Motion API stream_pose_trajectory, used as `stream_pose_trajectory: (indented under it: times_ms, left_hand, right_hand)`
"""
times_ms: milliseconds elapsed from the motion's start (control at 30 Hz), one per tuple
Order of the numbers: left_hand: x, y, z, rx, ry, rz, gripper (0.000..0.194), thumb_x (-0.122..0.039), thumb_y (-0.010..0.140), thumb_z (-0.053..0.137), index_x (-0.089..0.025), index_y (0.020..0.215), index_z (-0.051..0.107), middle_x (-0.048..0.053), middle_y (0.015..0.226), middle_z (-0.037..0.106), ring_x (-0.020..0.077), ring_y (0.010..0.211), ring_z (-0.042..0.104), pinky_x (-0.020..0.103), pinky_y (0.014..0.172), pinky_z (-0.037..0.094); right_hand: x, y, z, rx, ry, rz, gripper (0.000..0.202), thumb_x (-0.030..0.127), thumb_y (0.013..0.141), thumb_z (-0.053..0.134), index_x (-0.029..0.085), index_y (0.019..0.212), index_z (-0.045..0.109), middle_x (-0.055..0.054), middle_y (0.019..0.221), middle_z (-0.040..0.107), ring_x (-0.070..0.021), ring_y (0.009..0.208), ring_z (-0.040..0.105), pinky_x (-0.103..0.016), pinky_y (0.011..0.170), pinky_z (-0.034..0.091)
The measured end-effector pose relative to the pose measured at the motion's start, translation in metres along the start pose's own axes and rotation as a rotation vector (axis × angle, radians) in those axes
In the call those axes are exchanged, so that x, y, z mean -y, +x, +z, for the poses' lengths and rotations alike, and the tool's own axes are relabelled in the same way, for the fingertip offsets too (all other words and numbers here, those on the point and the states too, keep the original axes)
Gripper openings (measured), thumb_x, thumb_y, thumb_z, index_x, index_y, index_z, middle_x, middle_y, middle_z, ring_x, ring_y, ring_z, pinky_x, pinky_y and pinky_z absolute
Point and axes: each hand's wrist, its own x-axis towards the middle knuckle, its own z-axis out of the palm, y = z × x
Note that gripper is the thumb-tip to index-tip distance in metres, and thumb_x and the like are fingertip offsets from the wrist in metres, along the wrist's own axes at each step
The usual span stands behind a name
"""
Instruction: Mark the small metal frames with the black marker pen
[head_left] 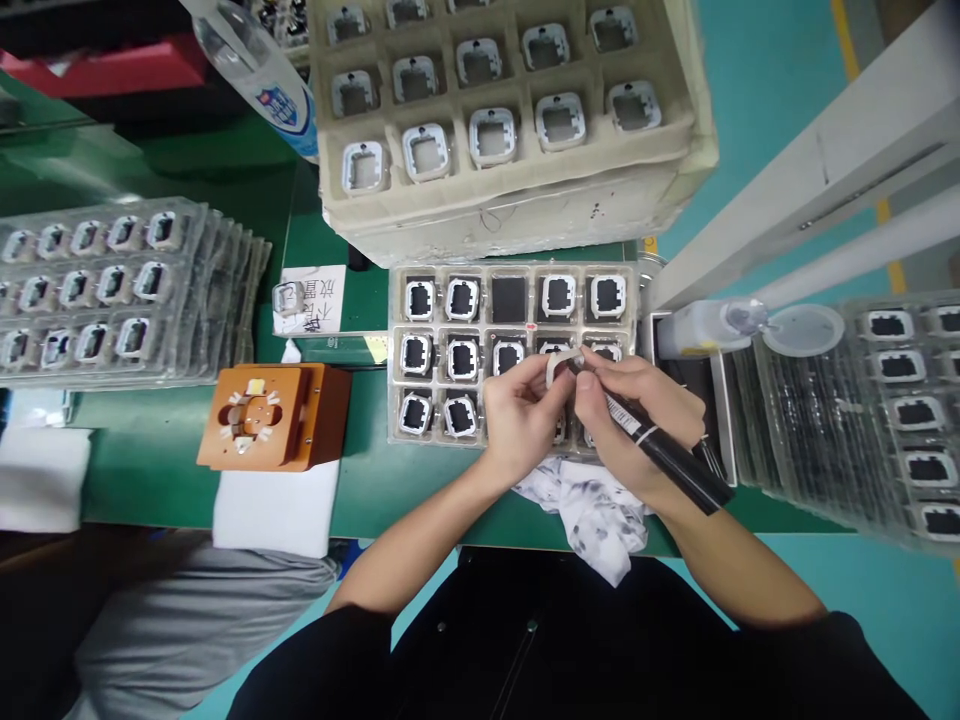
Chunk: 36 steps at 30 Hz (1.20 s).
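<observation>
Pinching a frame (551,371) in my left hand (519,412) above the tray (486,325), I grip a marker (679,465) beside it in my right (637,410). This piece looks mid-work; one slot (508,300) lies bare, and which seated frames (450,298) are finished I can't tell.

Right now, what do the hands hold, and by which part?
Left hand: a small white rounded frame, by its rim. Right hand: a black cylindrical marker, by its front part.

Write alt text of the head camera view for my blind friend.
A person's left hand holds a small pale frame and the right hand a black pen close to it, over a tray of similar frames on a green table.
</observation>
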Motion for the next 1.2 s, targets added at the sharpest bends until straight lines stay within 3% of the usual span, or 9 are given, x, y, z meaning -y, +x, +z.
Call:
stream_pose_trajectory:
  times_ms: [133, 300, 567, 767, 933, 1100, 1200]
  left_hand:
    - [-0.01, 0.003, 0.002, 0.006, -0.096, -0.044, 0.033, -0.045, 0.078, 0.098, -0.017, 0.091, 0.085, 0.005, 0.08, 0.081, 0.018, 0.073, 0.077, 0.028, 0.071, 0.064]
    - [-0.014, 0.004, 0.0, 0.011, -0.115, -0.123, 0.035, -0.045, 0.073, 0.101, -0.018, 0.088, 0.084, 0.004, 0.079, 0.081, 0.0178, 0.067, 0.076, 0.028, 0.063, 0.065]
    - [-0.003, 0.002, -0.008, 0.091, -0.216, -0.195, 0.03, -0.043, 0.082, 0.096, -0.018, 0.094, 0.083, 0.003, 0.084, 0.083, 0.0136, 0.054, 0.072, 0.023, 0.05, 0.061]
    - [-0.003, 0.002, -0.009, 0.119, -0.289, -0.236, 0.033, -0.045, 0.082, 0.096, -0.017, 0.093, 0.083, 0.003, 0.081, 0.082, 0.0147, 0.054, 0.072, 0.025, 0.052, 0.063]
    - [-0.013, 0.007, -0.008, 0.108, -0.412, -0.294, 0.034, -0.041, 0.07, 0.104, -0.017, 0.086, 0.085, 0.001, 0.073, 0.078, 0.0105, 0.05, 0.066, 0.02, 0.046, 0.058]
    - [-0.017, 0.01, -0.007, 0.085, -0.422, -0.327, 0.031, -0.037, 0.069, 0.104, -0.016, 0.083, 0.085, 0.002, 0.074, 0.078, 0.0114, 0.057, 0.07, 0.019, 0.053, 0.059]
    - [-0.016, 0.008, -0.005, 0.061, -0.385, -0.3, 0.031, -0.038, 0.071, 0.102, -0.016, 0.084, 0.084, 0.002, 0.077, 0.079, 0.0124, 0.061, 0.072, 0.021, 0.059, 0.061]
  right_hand:
    - [0.0, -0.001, 0.0, -0.026, 0.122, 0.022, 0.017, 0.012, 0.096, 0.077, 0.028, 0.103, 0.074, -0.002, 0.102, 0.084, -0.0292, 0.104, 0.084, -0.038, 0.08, 0.073]
    - [0.001, 0.0, -0.001, -0.04, 0.145, 0.027, 0.02, 0.014, 0.096, 0.079, 0.029, 0.109, 0.074, -0.004, 0.11, 0.085, -0.0301, 0.101, 0.084, -0.04, 0.076, 0.074]
    - [-0.006, -0.003, 0.0, -0.086, 0.191, -0.038, 0.026, 0.014, 0.094, 0.08, 0.029, 0.115, 0.076, -0.002, 0.108, 0.085, -0.0302, 0.098, 0.085, -0.041, 0.076, 0.074]
    - [-0.005, -0.003, 0.0, -0.076, 0.235, -0.021, 0.03, 0.011, 0.091, 0.081, 0.028, 0.115, 0.075, -0.001, 0.106, 0.084, -0.0296, 0.101, 0.085, -0.041, 0.083, 0.074]
    - [-0.003, 0.0, -0.001, -0.07, 0.294, -0.059, 0.035, 0.008, 0.09, 0.081, 0.028, 0.118, 0.074, -0.001, 0.102, 0.084, -0.0304, 0.101, 0.085, -0.042, 0.083, 0.076]
    - [-0.005, 0.002, 0.001, -0.09, 0.296, -0.133, 0.036, 0.006, 0.089, 0.08, 0.024, 0.118, 0.073, -0.005, 0.101, 0.083, -0.0308, 0.101, 0.085, -0.042, 0.081, 0.076]
    - [-0.006, 0.002, 0.002, -0.084, 0.333, -0.195, 0.038, 0.004, 0.086, 0.079, 0.021, 0.119, 0.072, -0.005, 0.097, 0.082, -0.0292, 0.094, 0.084, -0.048, 0.087, 0.077]
